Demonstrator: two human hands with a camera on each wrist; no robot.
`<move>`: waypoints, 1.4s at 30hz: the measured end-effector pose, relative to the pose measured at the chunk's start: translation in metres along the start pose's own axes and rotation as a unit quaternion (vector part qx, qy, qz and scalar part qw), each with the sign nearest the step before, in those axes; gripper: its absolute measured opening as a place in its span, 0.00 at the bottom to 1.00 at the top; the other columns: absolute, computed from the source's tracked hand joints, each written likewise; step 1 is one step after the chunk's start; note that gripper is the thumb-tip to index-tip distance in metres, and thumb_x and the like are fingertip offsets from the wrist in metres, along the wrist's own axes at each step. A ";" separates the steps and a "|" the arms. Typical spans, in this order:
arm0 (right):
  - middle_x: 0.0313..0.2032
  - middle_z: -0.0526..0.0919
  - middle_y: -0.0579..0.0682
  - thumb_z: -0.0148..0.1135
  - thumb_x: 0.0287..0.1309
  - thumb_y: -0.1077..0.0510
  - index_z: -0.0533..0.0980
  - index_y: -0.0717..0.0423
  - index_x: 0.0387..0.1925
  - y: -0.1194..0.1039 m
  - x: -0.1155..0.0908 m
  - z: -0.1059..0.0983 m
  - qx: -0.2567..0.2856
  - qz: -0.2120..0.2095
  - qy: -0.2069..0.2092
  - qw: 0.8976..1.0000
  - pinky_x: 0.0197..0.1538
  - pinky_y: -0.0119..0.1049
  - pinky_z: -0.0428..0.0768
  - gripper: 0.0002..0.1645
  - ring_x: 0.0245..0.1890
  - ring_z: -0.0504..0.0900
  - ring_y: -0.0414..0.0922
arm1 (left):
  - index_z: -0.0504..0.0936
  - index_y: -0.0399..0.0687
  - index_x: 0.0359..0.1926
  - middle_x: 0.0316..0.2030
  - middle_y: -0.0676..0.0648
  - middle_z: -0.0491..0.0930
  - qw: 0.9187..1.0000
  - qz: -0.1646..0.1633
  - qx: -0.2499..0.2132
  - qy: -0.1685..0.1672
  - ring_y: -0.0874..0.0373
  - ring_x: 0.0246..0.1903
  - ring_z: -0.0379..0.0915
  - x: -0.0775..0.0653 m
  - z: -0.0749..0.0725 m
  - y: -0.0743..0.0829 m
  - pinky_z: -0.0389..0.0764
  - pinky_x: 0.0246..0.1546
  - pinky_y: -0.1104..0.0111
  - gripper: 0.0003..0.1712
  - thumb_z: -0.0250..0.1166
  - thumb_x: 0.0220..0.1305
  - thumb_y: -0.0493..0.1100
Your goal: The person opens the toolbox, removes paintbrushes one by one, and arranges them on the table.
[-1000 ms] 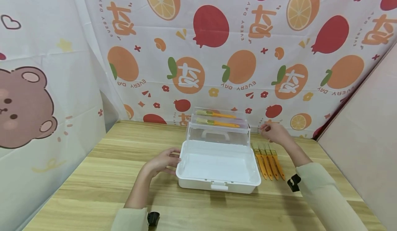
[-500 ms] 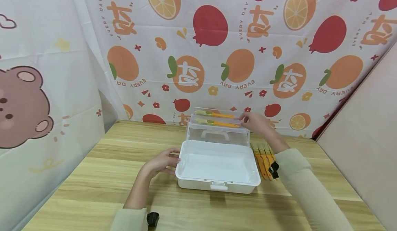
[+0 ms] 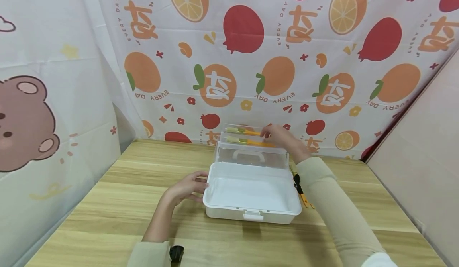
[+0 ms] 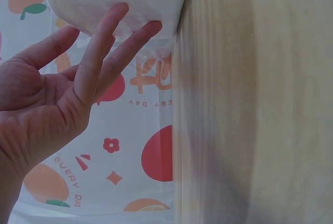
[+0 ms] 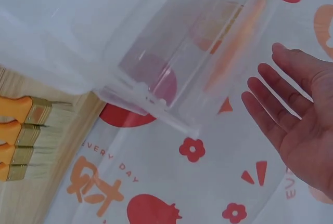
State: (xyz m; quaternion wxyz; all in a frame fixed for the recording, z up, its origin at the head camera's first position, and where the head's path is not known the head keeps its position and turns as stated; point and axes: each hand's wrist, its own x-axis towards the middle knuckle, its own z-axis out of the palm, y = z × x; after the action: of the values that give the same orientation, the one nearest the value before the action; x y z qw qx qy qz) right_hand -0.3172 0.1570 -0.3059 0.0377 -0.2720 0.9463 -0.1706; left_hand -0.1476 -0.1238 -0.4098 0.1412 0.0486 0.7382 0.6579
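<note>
Head view. Right hand (image 3: 282,136): fingers loosely extended, nothing held; contact unclear. From its fingertips, upper brush (image 3: 245,131) at 9 o'clock, lower brush (image 3: 247,142) at 8, both in clear lid (image 3: 276,160); long axes 9-to-3, handles toward the right hand, the nearer. Left hand (image 3: 188,187): fingers spread, tips against white box (image 3: 227,213), 9 o'clock side.

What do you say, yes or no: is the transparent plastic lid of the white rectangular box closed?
No, the transparent lid stands raised at the white box's back, exposing its inside.
</note>
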 end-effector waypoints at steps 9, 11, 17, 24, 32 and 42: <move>0.39 0.77 0.50 0.59 0.59 0.61 0.78 0.52 0.45 -0.004 0.012 0.011 -0.047 0.004 -0.016 0.999 0.50 0.43 0.71 0.12 0.40 0.72 0.48 | 0.56 0.28 0.62 0.53 0.27 0.66 1.000 -0.006 -0.001 0.007 0.38 0.43 0.72 0.000 0.001 0.000 0.80 0.34 0.55 0.26 0.52 0.66 0.33; 0.39 0.77 0.50 0.59 0.59 0.62 0.78 0.52 0.46 -0.006 0.013 0.013 -0.044 0.017 -0.021 0.999 0.49 0.43 0.71 0.13 0.40 0.72 0.48 | 0.57 0.28 0.62 0.53 0.27 0.66 1.000 -0.006 -0.002 0.010 0.38 0.43 0.72 0.000 0.002 0.000 0.80 0.34 0.55 0.26 0.52 0.66 0.33; 0.38 0.76 0.49 0.62 0.57 0.63 0.79 0.51 0.44 -0.010 0.019 0.017 -0.051 0.039 -0.022 0.998 0.50 0.43 0.71 0.12 0.40 0.72 0.48 | 0.56 0.28 0.62 0.53 0.27 0.65 1.000 -0.004 -0.002 0.003 0.36 0.44 0.71 0.003 -0.002 0.002 0.80 0.34 0.55 0.26 0.52 0.65 0.33; 0.41 0.76 0.48 0.60 0.58 0.62 0.79 0.51 0.45 -0.012 0.023 0.019 -0.077 0.031 -0.017 0.996 0.52 0.44 0.70 0.13 0.41 0.71 0.48 | 0.56 0.28 0.62 0.53 0.27 0.65 1.000 0.000 -0.001 -0.009 0.37 0.44 0.71 0.011 -0.010 0.001 0.80 0.34 0.55 0.26 0.51 0.66 0.34; 0.49 0.75 0.47 0.58 0.59 0.61 0.78 0.50 0.50 -0.008 0.020 0.020 -0.072 0.017 -0.011 0.997 0.55 0.45 0.67 0.16 0.45 0.68 0.48 | 0.57 0.28 0.61 0.53 0.27 0.66 1.000 -0.001 0.001 -0.009 0.37 0.44 0.72 0.015 -0.014 0.001 0.80 0.34 0.55 0.26 0.52 0.65 0.33; 0.52 0.75 0.52 0.57 0.60 0.63 0.76 0.53 0.53 -0.012 0.010 0.015 -0.089 -0.008 -0.001 0.996 0.57 0.46 0.66 0.18 0.46 0.70 0.49 | 0.56 0.28 0.62 0.54 0.27 0.65 1.000 -0.006 -0.004 -0.002 0.38 0.44 0.72 0.010 -0.010 0.001 0.80 0.34 0.55 0.26 0.51 0.66 0.33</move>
State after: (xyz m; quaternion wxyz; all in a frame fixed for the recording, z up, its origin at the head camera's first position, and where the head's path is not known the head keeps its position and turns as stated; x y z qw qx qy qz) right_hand -0.3170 0.1381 -0.3159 0.0134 -0.2824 0.9554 -0.0857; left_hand -0.1605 -0.1308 -0.4094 0.1466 0.0444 0.7358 0.6596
